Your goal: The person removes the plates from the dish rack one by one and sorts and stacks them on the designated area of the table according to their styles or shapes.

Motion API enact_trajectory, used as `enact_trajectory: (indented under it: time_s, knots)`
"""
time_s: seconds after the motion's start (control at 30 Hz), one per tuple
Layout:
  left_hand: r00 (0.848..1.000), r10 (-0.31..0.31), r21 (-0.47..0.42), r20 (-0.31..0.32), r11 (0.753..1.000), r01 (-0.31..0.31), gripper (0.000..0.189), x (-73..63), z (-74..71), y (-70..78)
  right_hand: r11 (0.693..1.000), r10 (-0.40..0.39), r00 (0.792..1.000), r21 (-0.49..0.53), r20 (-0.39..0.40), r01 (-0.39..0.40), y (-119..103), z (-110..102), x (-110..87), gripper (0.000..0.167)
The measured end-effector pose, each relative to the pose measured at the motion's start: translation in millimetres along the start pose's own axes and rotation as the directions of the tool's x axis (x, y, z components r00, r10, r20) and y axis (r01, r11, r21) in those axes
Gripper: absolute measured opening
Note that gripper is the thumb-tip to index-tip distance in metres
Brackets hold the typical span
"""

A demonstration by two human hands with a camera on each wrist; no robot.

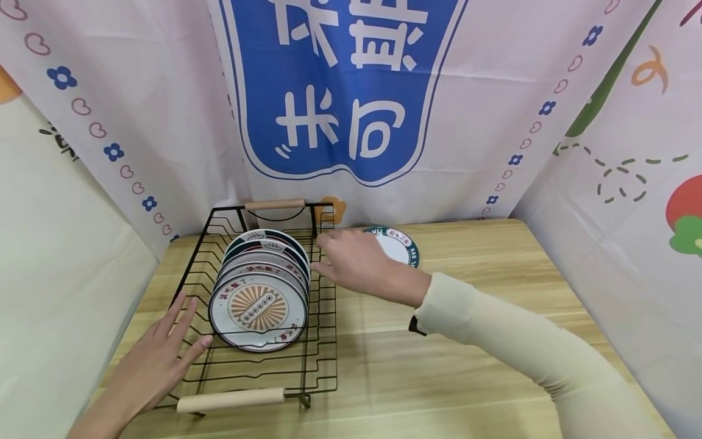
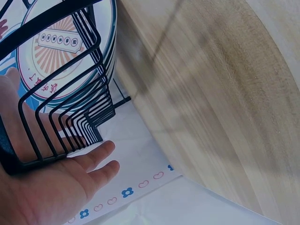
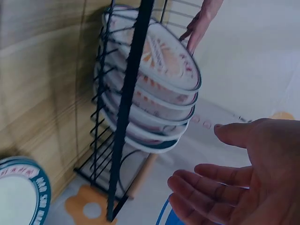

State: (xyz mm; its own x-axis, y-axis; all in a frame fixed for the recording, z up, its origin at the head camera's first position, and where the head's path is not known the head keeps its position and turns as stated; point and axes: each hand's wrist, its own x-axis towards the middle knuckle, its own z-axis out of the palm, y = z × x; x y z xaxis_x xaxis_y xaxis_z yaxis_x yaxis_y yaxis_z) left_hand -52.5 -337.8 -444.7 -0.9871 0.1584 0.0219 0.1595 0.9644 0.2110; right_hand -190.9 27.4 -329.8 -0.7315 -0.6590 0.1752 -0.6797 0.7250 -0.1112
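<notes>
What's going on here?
A person is working at a black wire rack holding several patterned plates, tilted in a row. The left hand is spread at the rack's left side. The right hand is by its far right side, holding nothing. A green-rimmed plate lies on the table, right of the rack.

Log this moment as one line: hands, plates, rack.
left hand: at left side of dish rack; right hand: empty, beside plates; plates: lined up in rack; green-rimmed plate: on table
</notes>
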Motion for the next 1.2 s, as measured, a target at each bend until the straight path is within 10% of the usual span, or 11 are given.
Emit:
enact_trajectory:
  time_s: [0.37, 0.9, 1.2]
  knots:
    - [1.000, 0.014, 0.004, -0.015, 1.000, -0.014, 0.083, 2.9, -0.6, -1.4, 0.975, -0.162, 0.979, 0.170, 0.123, 0.140, -40.6, 12.1, 29.0, 0.037]
    - [1.000, 0.004, -0.002, -0.002, 1.000, -0.004, 0.083, 0.0, 1.2, -0.4, 0.968, -0.193, 0.957, 0.199, 0.218, 0.150, -63.5, 39.4, 47.8, 0.025]
    - [1.000, -0.006, 0.007, -0.002, 1.000, 0.006, 0.084, 0.0, 1.6, -1.1, 0.979, -0.137, 0.930, 0.190, 0.340, 0.075, -69.1, 53.1, 56.0, 0.071]
